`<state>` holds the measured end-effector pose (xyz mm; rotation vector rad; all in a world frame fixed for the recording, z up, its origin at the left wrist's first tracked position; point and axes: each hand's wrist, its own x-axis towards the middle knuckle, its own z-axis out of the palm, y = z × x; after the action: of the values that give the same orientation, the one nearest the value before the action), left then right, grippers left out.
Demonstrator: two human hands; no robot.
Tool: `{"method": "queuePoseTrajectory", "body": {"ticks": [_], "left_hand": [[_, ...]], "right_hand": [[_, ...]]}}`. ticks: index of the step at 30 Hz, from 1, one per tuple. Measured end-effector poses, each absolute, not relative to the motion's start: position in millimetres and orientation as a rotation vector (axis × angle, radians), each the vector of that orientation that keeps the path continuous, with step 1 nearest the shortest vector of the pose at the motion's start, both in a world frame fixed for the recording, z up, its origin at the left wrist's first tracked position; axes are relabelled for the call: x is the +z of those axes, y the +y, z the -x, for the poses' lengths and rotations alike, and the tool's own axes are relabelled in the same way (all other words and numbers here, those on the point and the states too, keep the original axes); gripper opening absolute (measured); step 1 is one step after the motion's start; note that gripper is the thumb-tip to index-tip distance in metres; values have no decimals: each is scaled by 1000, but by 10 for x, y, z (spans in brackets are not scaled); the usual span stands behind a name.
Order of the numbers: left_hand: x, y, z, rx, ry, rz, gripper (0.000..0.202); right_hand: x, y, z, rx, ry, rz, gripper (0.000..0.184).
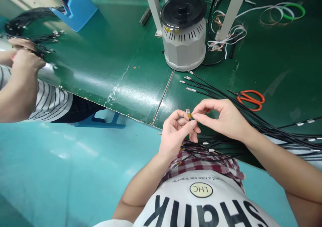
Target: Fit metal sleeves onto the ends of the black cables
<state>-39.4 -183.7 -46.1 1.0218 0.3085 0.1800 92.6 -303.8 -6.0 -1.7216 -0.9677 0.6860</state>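
My left hand [173, 131] pinches a black cable just below its small silver metal connector [188, 112], which points up between the fingertips. A bit of yellow tape [190, 116] sits at the base of the connector. From the right, my right hand [223, 118] has thumb and forefinger pressed together on that tape. Beyond my hands, several black cables [216, 91] with silver connector ends lie on the green table. More black cables [198, 151] with silver ends rest across my lap under my hands.
Orange-handled scissors [251, 99] lie right of my hands. A grey round dispenser [184, 47] with a black lid stands ahead, between white posts [153, 7]. White wire coils [233, 37] are behind right. At far left, a co-worker's hands [27, 57] handle black cables near a blue holder [77, 10].
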Motion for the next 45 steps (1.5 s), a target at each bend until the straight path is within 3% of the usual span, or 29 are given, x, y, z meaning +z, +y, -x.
{"method": "queuePoseTrajectory", "body": {"ticks": [23, 29, 35, 45], "left_hand": [[-540, -1785, 390, 62, 314, -853, 20], [-549, -1783, 388, 64, 272, -872, 19], [-537, -1782, 385, 61, 273, -879, 19], [-477, -1831, 374, 141, 362, -924, 25]], "right_hand": [[-152, -2980, -958, 796, -841, 1669, 16], [-174, -2948, -986, 904, -772, 1553, 11], [-310, -2935, -1000, 1045, -701, 1364, 17], [-239, -2935, -936, 792, -892, 1506, 15]]}}
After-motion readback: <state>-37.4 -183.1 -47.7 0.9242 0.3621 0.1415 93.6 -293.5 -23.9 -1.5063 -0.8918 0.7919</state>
